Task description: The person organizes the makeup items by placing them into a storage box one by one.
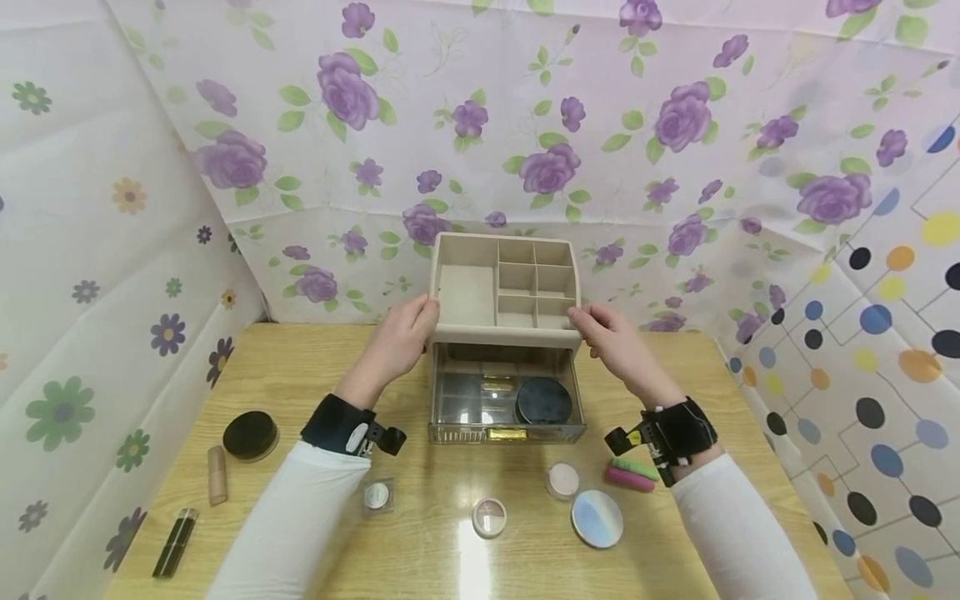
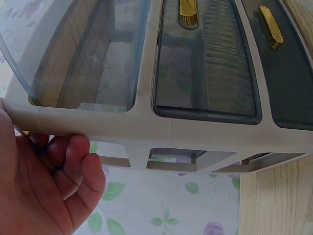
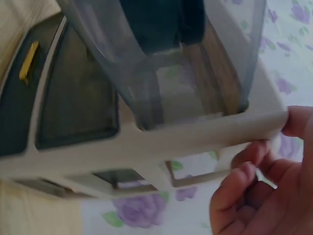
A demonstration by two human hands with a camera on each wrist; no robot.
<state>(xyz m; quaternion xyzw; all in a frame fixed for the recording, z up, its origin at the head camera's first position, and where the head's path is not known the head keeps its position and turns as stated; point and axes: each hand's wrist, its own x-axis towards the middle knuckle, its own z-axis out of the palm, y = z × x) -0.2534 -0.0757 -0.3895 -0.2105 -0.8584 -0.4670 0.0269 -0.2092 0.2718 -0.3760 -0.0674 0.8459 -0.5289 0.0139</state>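
Observation:
A cream makeup organizer (image 1: 498,336) stands at the back of the table, with a divided top tray. Its smoky clear top drawer (image 1: 465,404) is pulled out, and a round black compact (image 1: 544,402) lies inside. My left hand (image 1: 401,335) grips the upper left edge; in the left wrist view the fingers (image 2: 73,159) curl beneath the rim. On the opposite side my right hand (image 1: 615,343) pinches the upper right edge, with its fingers (image 3: 234,188) bent under it in the right wrist view. Lower drawers with gold handles (image 2: 188,12) show in the wrist views.
Left on the table lie a black round case (image 1: 250,435), a beige tube (image 1: 217,475) and a dark stick (image 1: 176,543). Nearer me are a small square pot (image 1: 378,496), a round blush (image 1: 490,517), a pink-lidded jar (image 1: 562,481), an iridescent compact (image 1: 597,518) and pink and green items (image 1: 632,476).

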